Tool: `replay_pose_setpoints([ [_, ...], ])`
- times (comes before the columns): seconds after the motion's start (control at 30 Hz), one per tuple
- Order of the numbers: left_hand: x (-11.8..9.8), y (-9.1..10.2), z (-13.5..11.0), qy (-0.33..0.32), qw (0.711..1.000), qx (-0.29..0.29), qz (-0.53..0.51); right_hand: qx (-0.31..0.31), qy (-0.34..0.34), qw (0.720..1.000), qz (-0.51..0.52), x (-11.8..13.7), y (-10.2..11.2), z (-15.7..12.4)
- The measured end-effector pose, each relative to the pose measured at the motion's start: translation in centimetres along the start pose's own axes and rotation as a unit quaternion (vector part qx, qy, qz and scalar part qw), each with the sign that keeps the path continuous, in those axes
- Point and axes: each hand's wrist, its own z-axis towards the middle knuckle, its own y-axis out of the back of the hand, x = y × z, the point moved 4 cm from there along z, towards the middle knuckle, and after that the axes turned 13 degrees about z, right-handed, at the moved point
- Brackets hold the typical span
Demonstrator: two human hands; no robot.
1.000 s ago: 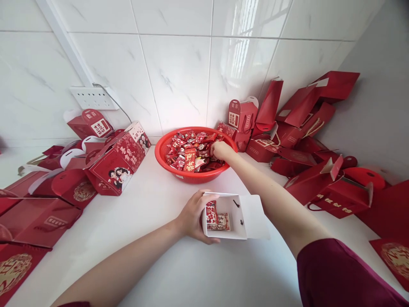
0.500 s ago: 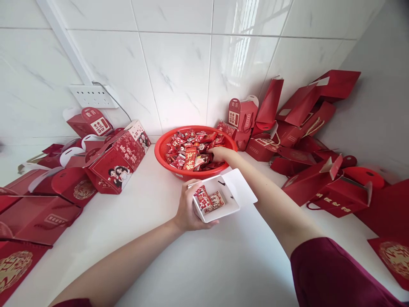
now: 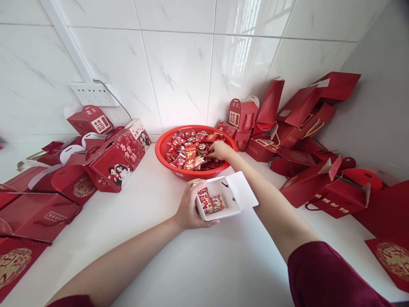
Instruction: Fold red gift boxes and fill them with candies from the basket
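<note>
My left hand (image 3: 187,209) is closed around an open gift box (image 3: 231,209), tilted so that its white inside faces me. Two small red-and-white printed packets (image 3: 211,202) lie in the box, and its white flap sticks out to the right by my right forearm. Beyond it stands a red plastic basket (image 3: 162,160) full of wrapped candies (image 3: 183,147). My right hand (image 3: 221,150) is over the right side of the basket, its fingers curled down among the candies. What those fingertips pinch is too small to make out.
Red gift boxes (image 3: 115,160) are stacked along the left side of the white table (image 3: 191,268). More red boxes (image 3: 297,160) are piled on the right. A tiled wall (image 3: 179,76) rises behind the basket, with a power strip (image 3: 94,94) and cable on it.
My right hand has lifted slightly out of the candies, so more of its fingers show. An orange-red packet in the basket has shifted. The box in my left hand has barely moved.
</note>
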Motion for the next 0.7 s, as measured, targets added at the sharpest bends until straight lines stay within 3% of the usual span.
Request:
replay_pose_setpoints([
  [0.13,1.0,-1.1,0.0,0.096,0.982,0.124,-0.103,-0.08,0.049,0.989,0.111,0.4,1.1,-0.6],
  [0.23,1.5,-1.7,-0.1,0.142,0.958,0.172,-0.18,-0.101,0.078,0.975,0.183,0.8,1.7,-2.2],
  [0.4,1.8,-1.8,-0.3,0.149,0.95,0.183,-0.205,-0.075,0.15,0.93,0.328,1.9,3.0,-8.8],
  [0.5,1.7,-1.8,-0.3,0.144,0.951,0.177,-0.207,-0.046,0.195,0.941,0.273,3.2,3.4,-13.9],
  [0.6,1.8,-1.9,-0.2,0.136,0.953,0.174,-0.206,-0.094,0.174,0.951,0.236,3.5,3.4,-17.9],
  [0.7,1.8,-2.0,-0.2,0.136,0.955,0.169,-0.203,-0.172,0.167,0.936,0.257,2.8,2.5,-20.6],
])
